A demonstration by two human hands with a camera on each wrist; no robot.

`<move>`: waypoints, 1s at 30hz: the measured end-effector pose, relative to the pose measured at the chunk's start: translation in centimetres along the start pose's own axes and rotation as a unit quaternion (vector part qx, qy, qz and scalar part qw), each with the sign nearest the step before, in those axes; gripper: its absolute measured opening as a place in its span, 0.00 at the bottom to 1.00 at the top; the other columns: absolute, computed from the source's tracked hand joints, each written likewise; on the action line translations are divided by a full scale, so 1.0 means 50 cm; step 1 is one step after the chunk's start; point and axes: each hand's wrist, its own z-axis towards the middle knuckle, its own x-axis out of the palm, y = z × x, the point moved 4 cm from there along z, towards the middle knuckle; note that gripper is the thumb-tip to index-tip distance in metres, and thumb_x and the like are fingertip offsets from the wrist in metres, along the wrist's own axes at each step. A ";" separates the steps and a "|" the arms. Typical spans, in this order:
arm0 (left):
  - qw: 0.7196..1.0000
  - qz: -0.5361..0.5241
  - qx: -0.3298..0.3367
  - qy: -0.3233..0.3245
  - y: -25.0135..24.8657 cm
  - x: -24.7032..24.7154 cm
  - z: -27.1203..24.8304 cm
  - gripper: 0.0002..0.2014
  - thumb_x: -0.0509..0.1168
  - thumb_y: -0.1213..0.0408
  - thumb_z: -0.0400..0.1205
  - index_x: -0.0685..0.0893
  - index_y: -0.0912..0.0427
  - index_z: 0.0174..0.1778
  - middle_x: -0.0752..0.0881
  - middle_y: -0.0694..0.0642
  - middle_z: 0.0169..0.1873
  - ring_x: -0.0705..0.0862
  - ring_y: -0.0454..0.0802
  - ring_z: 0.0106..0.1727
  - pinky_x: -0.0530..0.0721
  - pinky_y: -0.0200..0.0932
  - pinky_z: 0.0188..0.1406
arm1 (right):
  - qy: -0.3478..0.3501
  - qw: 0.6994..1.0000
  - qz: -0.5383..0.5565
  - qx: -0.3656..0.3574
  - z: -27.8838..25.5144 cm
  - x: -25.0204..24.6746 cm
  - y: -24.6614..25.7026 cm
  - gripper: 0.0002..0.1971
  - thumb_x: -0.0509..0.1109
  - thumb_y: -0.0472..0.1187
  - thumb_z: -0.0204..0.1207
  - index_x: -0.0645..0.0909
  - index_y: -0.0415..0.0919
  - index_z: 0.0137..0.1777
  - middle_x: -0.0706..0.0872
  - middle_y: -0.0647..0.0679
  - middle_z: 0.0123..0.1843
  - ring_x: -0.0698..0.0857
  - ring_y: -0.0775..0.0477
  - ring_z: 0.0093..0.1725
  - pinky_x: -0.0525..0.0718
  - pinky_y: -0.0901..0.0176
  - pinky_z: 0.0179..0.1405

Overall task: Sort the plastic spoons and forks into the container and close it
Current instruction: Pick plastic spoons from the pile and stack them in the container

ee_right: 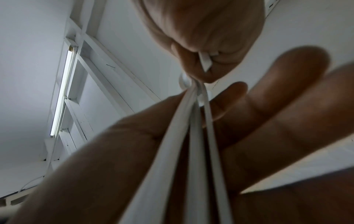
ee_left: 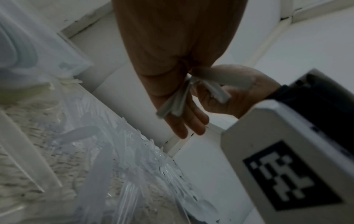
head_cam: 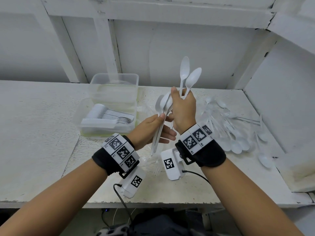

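My right hand (head_cam: 183,109) is raised, fingers curled round two spoons (head_cam: 188,77) pointing to twelve o'clock; my left hand (head_cam: 151,129) pinches a bunch of spoon handles (head_cam: 159,132) just beneath it; the open container (head_cam: 109,108) with stacked cutlery sits at ten o'clock, loose spoons (head_cam: 238,133) at three; my right hand hides how the bundles meet.

Two bare forearms reach forward, each wrist wrapped in a black band with black-and-white square markers. The left hand (head_cam: 151,128) is held palm inward at chest level, thumb pressed toward its partly extended fingers in a pinch. The right hand (head_cam: 183,108) is raised just beside and slightly above it, fingers curled into a closed grip, back of the hand toward the viewer.
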 end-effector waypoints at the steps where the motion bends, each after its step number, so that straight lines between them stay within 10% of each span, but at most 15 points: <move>1: 1.000 -0.012 -0.006 0.001 0.000 -0.002 0.002 0.15 0.47 0.55 0.88 0.78 0.57 0.53 0.88 0.53 0.28 0.88 0.49 0.32 0.86 0.52 0.48 | 0.002 1.000 -0.004 -0.006 0.001 0.001 0.001 0.08 0.63 0.43 0.81 0.72 0.43 0.41 0.79 0.48 0.37 0.82 0.46 0.41 0.80 0.55 0.41; 9: 0.990 -0.117 -0.055 0.056 0.010 -0.023 0.007 0.11 0.50 0.60 0.88 0.77 0.56 0.54 0.78 0.54 0.23 0.78 0.47 0.22 0.83 0.41 0.27 | 0.056 0.997 -0.050 0.019 0.010 0.025 -0.011 0.13 0.65 0.45 0.80 0.67 0.48 0.36 0.72 0.52 0.32 0.77 0.47 0.38 0.85 0.35 0.49; 13: 0.993 -0.081 -0.073 0.038 0.019 -0.037 0.016 0.13 0.48 0.55 0.88 0.74 0.56 0.58 0.70 0.49 0.19 0.67 0.42 0.17 0.69 0.33 0.16 | 0.070 0.993 -0.093 0.016 0.022 0.020 -0.019 0.18 0.67 0.45 0.79 0.63 0.47 0.32 0.68 0.51 0.29 0.70 0.52 0.28 0.72 0.58 0.27; 17: 0.997 -0.046 -0.065 0.014 0.021 -0.030 0.016 0.18 0.48 0.47 0.86 0.74 0.58 0.52 0.64 0.50 0.21 0.61 0.41 0.16 0.63 0.30 0.14 | 0.079 0.990 -0.118 0.015 0.022 0.025 -0.023 0.19 0.67 0.47 0.78 0.63 0.46 0.32 0.68 0.51 0.29 0.69 0.53 0.26 0.68 0.61 0.27; 30: 0.996 0.078 -0.032 0.027 0.008 -0.051 0.013 0.16 0.52 0.53 0.87 0.75 0.63 0.45 0.77 0.53 0.16 0.78 0.49 0.16 0.79 0.37 0.20 | 0.141 0.983 -0.115 0.033 0.011 0.012 -0.012 0.10 0.64 0.44 0.81 0.75 0.42 0.39 0.84 0.43 0.38 0.70 0.62 0.15 0.65 0.70 0.13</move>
